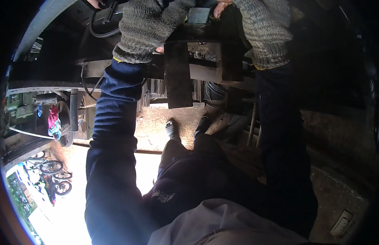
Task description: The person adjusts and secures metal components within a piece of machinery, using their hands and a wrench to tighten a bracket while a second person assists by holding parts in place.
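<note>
Both of my hands reach up to the top edge of the head view in grey knit gloves with yellow-trimmed cuffs. My left hand point(150, 30) is closed, its fingers curled over the dark machine part in front of me. What it grips is hidden. My right hand point(266, 32) is also bent closed, with a bare fingertip showing close to the right side of a small grey metal block point(198, 15). What this hand grips is out of sight too. The block sits between my hands, apart from the left glove.
Below my hands hang dark flat metal plates point(177, 75). Stacked thin sheets point(158, 87) and a dark bucket point(214, 93) stand beyond my feet. At left, a red and blue cloth point(54, 122) hangs by machinery; bicycles point(51, 167) are outside in bright light.
</note>
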The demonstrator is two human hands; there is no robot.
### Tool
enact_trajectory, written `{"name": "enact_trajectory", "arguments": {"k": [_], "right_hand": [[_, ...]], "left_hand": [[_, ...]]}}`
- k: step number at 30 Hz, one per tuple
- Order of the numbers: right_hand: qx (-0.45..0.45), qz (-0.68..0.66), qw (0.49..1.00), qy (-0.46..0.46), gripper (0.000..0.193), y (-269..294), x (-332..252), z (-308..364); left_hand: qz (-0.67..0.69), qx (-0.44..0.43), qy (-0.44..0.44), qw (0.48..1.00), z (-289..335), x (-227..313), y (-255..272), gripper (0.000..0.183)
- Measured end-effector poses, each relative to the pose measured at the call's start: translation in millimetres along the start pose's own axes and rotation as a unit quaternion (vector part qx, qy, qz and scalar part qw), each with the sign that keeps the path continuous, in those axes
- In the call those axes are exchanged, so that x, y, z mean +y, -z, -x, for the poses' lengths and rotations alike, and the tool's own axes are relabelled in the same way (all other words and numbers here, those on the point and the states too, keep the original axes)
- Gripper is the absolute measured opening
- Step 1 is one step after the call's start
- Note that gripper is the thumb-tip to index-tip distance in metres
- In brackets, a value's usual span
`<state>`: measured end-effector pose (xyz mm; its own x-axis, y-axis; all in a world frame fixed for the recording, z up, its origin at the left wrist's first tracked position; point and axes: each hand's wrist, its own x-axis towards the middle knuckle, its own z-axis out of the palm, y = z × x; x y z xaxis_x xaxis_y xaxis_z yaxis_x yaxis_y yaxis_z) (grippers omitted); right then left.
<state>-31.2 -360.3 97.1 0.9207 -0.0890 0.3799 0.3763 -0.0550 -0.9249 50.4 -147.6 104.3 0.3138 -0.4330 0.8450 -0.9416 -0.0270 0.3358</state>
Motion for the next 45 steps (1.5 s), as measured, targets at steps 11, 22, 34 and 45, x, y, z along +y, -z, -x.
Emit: {"name": "enact_trajectory", "arguments": {"k": [11, 22, 34, 45], "right_hand": [[0.014, 0.014, 1.0, -0.005, 0.041, 0.2, -4.6, -0.2], [0.021, 0.017, 1.0, -0.008, 0.041, 1.4, -6.7, 1.3], [0.023, 0.016, 1.0, -0.009, 0.042, 1.3, -9.2, 1.1], [0.022, 0.015, 1.0, -0.012, 0.042, 1.0, -9.5, 1.0]], "left_hand": [[0.098, -0.005, 0.066, 0.993, 2.9, 5.5, -3.0, 0.022], [0.034, 0.008, 0.036, 0.999, 1.8, 7.3, -0.6, 0.016], [0.084, 0.033, 0.007, 0.996, 1.2, 3.9, -8.4, 0.019], [0.035, -0.004, 0.039, 0.999, 2.0, 6.6, -0.3, 0.02]]}}
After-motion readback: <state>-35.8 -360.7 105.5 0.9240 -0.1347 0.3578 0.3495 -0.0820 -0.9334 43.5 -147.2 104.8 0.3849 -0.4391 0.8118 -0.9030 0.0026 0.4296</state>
